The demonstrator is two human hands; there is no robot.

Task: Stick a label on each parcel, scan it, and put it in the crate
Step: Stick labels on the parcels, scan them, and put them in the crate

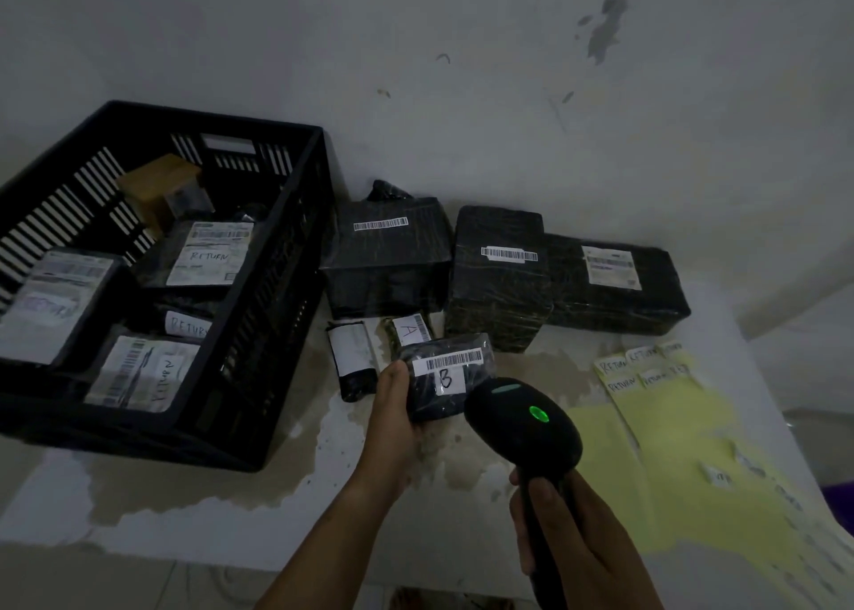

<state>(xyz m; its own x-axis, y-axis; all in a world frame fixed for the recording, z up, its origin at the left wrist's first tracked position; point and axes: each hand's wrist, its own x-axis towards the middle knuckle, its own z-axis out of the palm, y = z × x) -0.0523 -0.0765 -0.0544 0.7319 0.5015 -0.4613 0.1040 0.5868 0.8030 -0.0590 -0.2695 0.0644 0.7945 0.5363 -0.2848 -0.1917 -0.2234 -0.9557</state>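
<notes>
**Scanning parcel B – line up the head, then read**

The left hand [393, 406] grips the small black parcel marked B [443, 383] from its left edge, thumb on top. It holds the parcel just above the table, a little to the right of the crate [138, 438], with the white barcode strip [455, 360] facing up. The right hand [568, 531] is wrapped round the handle of the scanner [522, 420]. The scanner's head sits right beside the parcel's near corner, and a green light [538, 414] shows on top.

The step in hand looks like the scan. To do it well, the head should tip forward so its window faces the strip squarely, backed off slightly rather than crowding the wrap. The film is glossy and may throw glare, so a small tilt of the parcel would help. The left thumb should stay clear of the bars.

The room is dim, and I cannot tell whether a RETURN label is on this parcel – the parcels in the crate carry one. The yellow backing sheet [670, 448] with spare labels lies to the right, worth checking before the drop. Larger wrapped parcels [499, 281] wait against the wall.
</notes>
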